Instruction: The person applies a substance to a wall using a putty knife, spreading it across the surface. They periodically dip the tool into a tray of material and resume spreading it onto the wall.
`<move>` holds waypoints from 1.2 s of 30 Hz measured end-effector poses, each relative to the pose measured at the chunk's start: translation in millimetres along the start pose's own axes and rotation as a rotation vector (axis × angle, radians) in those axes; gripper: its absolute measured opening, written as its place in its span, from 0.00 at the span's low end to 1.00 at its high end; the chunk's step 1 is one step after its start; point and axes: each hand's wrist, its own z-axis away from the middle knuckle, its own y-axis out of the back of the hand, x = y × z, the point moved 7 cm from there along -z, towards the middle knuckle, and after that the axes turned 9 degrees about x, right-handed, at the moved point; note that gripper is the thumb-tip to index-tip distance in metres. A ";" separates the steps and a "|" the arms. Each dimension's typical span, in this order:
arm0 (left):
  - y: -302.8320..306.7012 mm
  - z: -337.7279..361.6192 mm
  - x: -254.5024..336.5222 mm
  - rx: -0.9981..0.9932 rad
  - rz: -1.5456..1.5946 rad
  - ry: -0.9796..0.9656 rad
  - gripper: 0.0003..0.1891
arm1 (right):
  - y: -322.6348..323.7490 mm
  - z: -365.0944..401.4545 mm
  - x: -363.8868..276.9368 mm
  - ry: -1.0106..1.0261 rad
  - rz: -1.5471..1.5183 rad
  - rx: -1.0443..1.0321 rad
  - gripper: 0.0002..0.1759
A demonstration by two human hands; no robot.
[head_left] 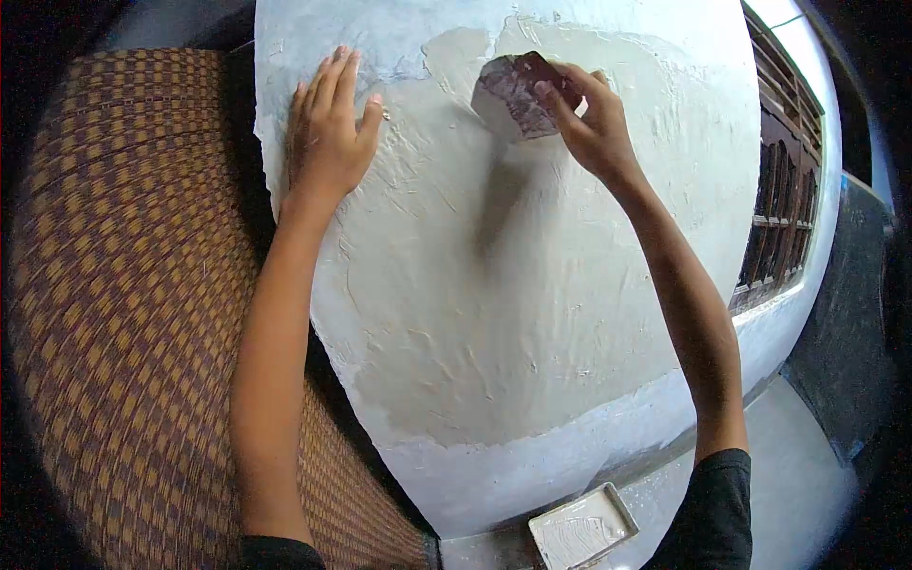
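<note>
A pale wall fills the middle, with a broad greyish-cream coat that has ridges and streaks. My right hand grips a dark, flat scraper-like tool near the top of the coated area; its face is smeared with pale material, and its lower edge is at the wall. My left hand lies against the wall's upper left part, fingers spread and holding nothing. A shadow falls on the coat below the tool.
A woven brown and tan mat stands along the left. A tray with whitish paste sits on the grey floor below the wall. At the right are a dark wooden window and a dark panel.
</note>
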 end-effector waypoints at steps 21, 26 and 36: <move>0.1 3.4 0.3 -0.026 -0.017 0.014 0.28 | -3.4 -59.4 41.5 -0.266 -0.343 0.265 0.22; 0.7 3.4 -0.2 -0.009 0.013 0.011 0.28 | -19.8 -51.4 14.4 -0.071 -0.293 0.139 0.20; 0.9 3.4 0.8 -0.024 0.001 0.020 0.28 | -4.1 -47.4 39.0 -0.173 -0.275 0.255 0.21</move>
